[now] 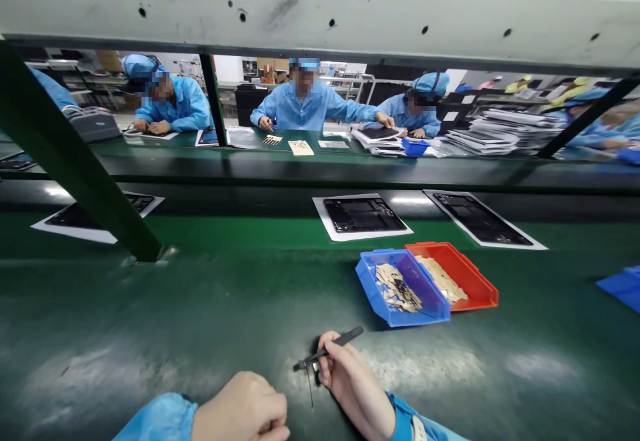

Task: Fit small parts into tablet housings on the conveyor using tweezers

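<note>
Near the bottom centre of the head view, my right hand (345,375) is closed around a pair of black tweezers (345,337), whose tips point left. A thin dark strand (311,391) hangs down from beside the tips. To its left, my left hand (245,406) is curled with its back up, low over the green table; what its fingers hold, if anything, is hidden. Beyond my right hand stand a blue bin (370,281) with small beige and black pieces and, touching it, a red bin (483,287) with beige pieces.
Black panels on white sheets lie on the belt behind the bins, one at centre (363,215), one at right (483,219). A green post (75,154) slants down at left. Several people in blue sit across the line. Another blue bin (623,287) is at the right edge.
</note>
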A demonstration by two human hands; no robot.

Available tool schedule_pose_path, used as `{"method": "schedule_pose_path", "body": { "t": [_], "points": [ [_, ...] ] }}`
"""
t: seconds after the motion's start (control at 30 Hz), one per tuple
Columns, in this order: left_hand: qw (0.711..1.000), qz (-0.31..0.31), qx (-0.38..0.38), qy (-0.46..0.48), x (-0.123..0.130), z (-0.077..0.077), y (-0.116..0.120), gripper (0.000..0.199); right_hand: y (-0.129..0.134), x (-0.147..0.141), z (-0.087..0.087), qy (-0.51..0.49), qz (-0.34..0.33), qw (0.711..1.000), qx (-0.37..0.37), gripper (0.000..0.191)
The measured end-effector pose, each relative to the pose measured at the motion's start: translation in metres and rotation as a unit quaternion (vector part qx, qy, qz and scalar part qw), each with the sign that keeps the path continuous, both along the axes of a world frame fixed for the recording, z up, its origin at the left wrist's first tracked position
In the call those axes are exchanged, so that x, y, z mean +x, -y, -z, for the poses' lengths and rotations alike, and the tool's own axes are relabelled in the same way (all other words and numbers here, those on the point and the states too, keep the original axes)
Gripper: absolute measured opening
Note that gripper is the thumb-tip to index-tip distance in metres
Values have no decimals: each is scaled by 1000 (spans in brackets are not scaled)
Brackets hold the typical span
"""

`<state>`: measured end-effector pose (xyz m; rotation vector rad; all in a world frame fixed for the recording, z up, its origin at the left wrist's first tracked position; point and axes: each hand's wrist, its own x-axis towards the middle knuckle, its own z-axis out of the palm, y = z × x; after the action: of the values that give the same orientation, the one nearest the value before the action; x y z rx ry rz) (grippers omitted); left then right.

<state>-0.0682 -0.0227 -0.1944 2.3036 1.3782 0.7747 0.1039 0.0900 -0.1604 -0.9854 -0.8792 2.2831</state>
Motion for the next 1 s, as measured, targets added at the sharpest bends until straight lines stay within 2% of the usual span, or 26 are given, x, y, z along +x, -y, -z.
{"method": "schedule_pose_path", "body": {
  "t": [0.33,0.53,1.0],
  "points": [
    [999,6,38,18,0,11,-3,21,1,-1,-1,-2,6,1000,4,35],
    [999,30,30,-31,-3,21,-7,27,-2,-1,1,3,1,1000,6,34],
    [997,20,-2,-73,-3,3,-6,17,-2,-1,-7,3,-6,1000,7,34]
  ]
}}
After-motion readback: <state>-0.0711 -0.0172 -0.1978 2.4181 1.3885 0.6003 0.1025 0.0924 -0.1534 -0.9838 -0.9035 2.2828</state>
